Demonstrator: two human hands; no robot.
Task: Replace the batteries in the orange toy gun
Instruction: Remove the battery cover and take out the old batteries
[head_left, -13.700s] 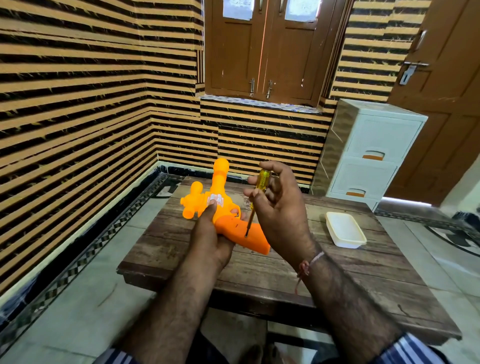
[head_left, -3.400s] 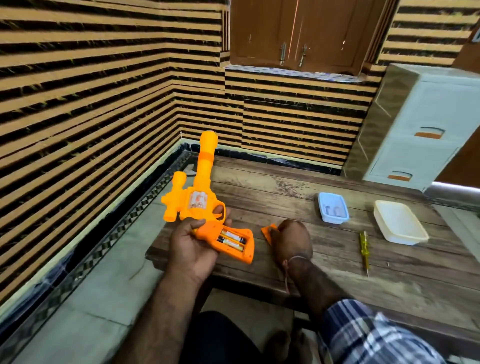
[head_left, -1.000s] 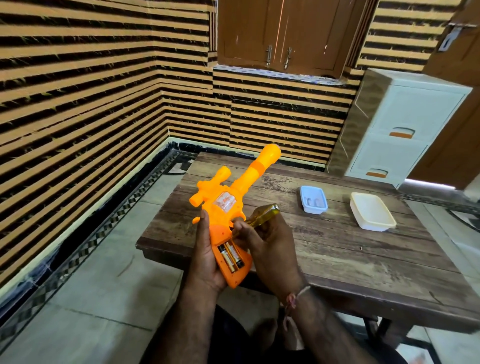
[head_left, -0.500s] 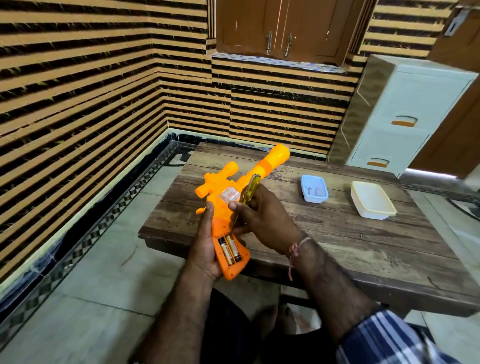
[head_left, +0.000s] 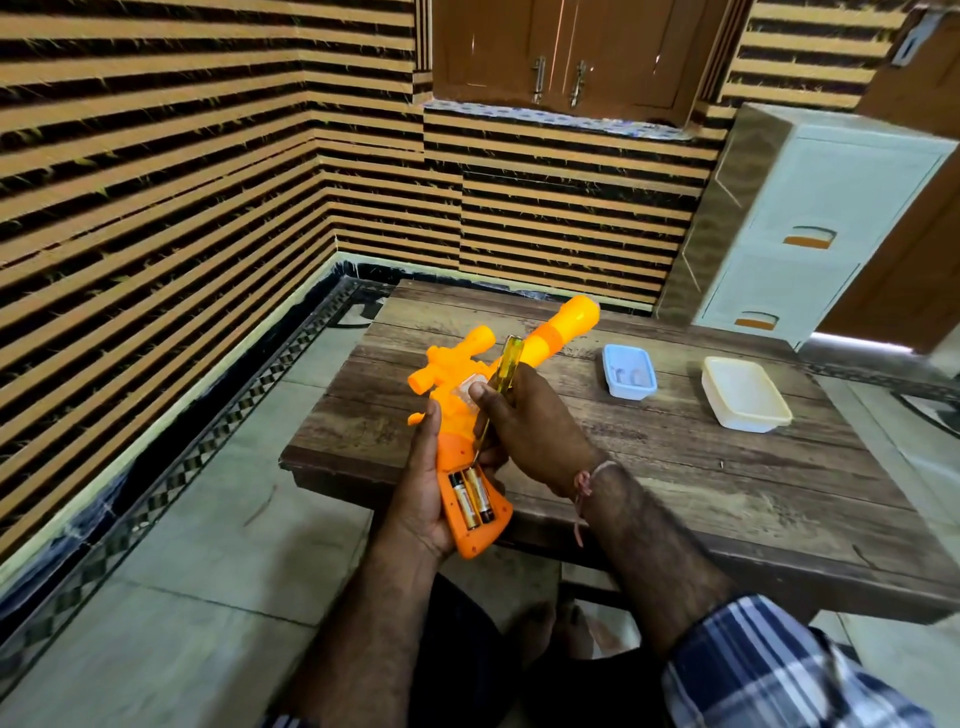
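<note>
Gun (head_left: 470, 415) sat in left hand (head_left: 418, 499), lid off. Right hand (head_left: 524, 415) had picked up screwdriver (head_left: 496, 387) again; tip now touched old batteries (head_left: 471, 496). Likely prying out next.

Relative to wooden table (head_left: 675, 467): 1 orange toy gun (head_left: 467, 415) w/ 2 batteries (head_left: 471, 498) at near-left edge, 1 screwdriver (head_left: 496, 387) there; 2 containers on top, 1 blue (head_left: 628, 371), 1 white (head_left: 745, 394).

Two tubs (head_left: 745, 393) on wooden table (head_left: 675, 467)
</note>
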